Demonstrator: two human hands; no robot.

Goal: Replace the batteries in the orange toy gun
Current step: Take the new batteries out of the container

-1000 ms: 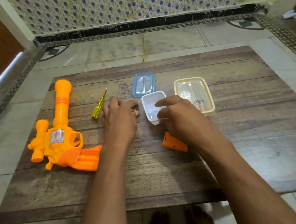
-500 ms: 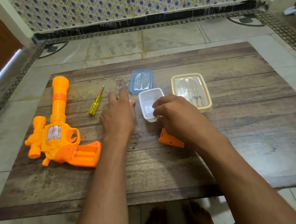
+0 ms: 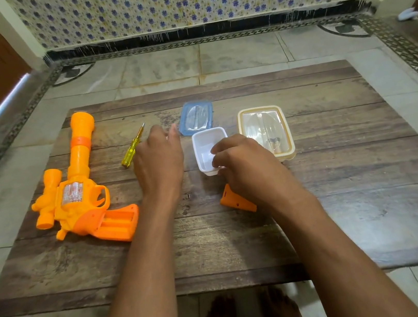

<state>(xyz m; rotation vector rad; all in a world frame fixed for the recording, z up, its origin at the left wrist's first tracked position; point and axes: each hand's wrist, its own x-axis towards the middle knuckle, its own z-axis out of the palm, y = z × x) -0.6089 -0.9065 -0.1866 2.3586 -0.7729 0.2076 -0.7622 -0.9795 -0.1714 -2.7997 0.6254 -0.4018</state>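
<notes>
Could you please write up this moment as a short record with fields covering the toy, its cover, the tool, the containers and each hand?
toy gun: lying on the table, left side, grip compartment open
battery cover: on table, partly under right wrist
screwdriver: beside left hand, untouched
white tub: open, looks empty
blue lid: behind the tub
cream box: lidded, right of tub
left hand: fingers extended over table
right hand: fingers curled at tub's near edge
</notes>
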